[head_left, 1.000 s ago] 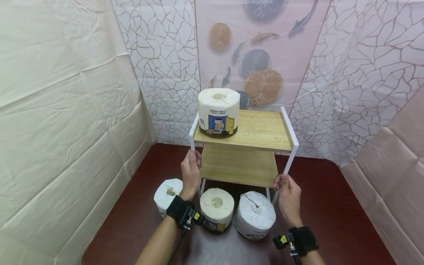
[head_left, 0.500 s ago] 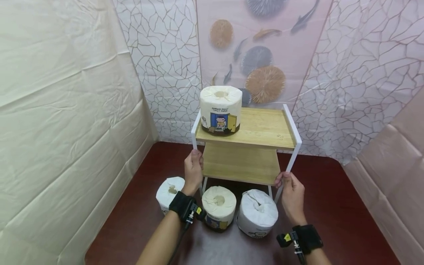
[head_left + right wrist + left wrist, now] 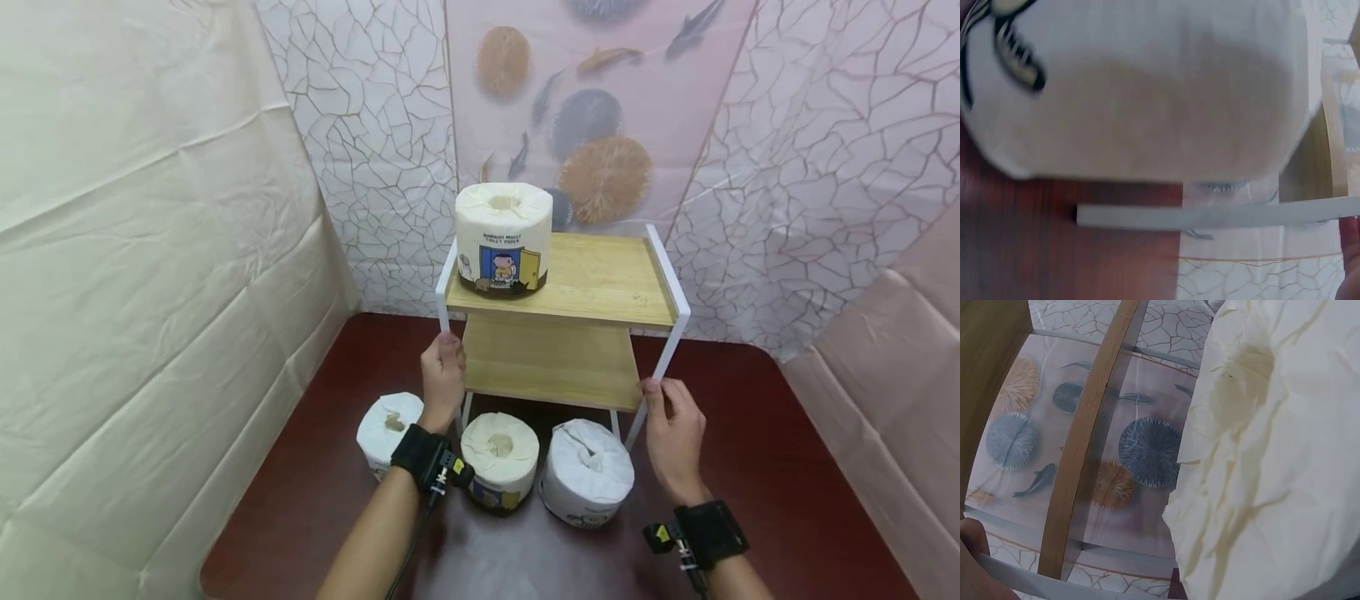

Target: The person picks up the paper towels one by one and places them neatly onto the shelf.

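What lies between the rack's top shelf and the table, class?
The lower shelf lies between the top shelf and the table; the head view shows it.

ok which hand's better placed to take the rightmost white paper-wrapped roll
Probably the right hand: on the right of the white-framed wooden shelf, it looks nearer that roll than the left hand opposite.

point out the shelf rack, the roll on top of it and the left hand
Shelf rack [image 3: 607,271]: head view, bare top board.
Roll on top [image 3: 502,240]: head view, printed side.
Left hand [image 3: 442,379]: head view, middle of the hand.
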`<state>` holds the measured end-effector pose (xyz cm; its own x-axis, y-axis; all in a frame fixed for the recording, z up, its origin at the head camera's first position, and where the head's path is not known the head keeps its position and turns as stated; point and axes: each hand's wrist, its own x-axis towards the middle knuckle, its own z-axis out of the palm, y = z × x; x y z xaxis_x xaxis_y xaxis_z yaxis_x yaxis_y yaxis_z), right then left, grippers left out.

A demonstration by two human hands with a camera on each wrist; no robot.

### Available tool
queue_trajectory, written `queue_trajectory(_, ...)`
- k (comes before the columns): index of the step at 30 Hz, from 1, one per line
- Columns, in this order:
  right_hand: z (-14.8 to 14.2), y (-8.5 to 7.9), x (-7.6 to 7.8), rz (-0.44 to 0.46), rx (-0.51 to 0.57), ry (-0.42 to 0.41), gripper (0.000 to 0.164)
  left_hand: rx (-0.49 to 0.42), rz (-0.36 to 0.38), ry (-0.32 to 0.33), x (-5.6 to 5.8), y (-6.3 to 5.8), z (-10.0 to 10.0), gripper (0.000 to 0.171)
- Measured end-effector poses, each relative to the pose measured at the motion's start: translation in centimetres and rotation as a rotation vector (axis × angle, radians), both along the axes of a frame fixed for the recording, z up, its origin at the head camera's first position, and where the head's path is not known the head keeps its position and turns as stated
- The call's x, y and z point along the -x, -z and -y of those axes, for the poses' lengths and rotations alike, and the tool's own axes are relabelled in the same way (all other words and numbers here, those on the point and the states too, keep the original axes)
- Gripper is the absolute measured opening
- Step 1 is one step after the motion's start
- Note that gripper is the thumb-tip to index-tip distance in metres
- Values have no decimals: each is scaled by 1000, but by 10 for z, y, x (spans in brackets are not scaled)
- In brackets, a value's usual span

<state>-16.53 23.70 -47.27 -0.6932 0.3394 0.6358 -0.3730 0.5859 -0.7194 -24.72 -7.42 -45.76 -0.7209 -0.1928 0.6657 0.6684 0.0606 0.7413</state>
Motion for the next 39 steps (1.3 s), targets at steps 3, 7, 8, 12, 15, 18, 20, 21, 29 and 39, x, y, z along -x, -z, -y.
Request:
queue_trajectory(3,-5,-5,-4,21,-38,22,16,-3,-1,8,1,-2,-1,67)
queue_trajectory(7,-7,-1,-12,74,-66,48,24,-10,24,-2,-2,-3,-2,69)
queue_trajectory(8,-7,1,-15,81,-71,52,25,-10,35,-6,-4,-2,-2,69)
queue_trajectory(12,-8,8,-24,76,-91,57,25,6,80,-2,-9,-1,-1,71)
queue_trajectory(15,-10,10,-29,63,-153,48,25,16,100,8,-11,0,0,72)
queue_trajectory(18,-15,9,-32,50,-243,20,28,7,97,11,-11,1,0,70)
queue_trajectory(20,-18,9,-34,25,-327,-12,31,-1,87,12,-10,2,1,69)
queue_trajectory(21,-20,8,-34,9,-375,-33,32,-4,79,14,-9,2,1,68)
queue_trajectory(29,-34,9,-35,-103,-712,-218,36,3,70,9,-5,1,2,67)
queue_trajectory(39,-34,26,-37,-287,-838,-445,40,8,91,-1,-6,6,2,58)
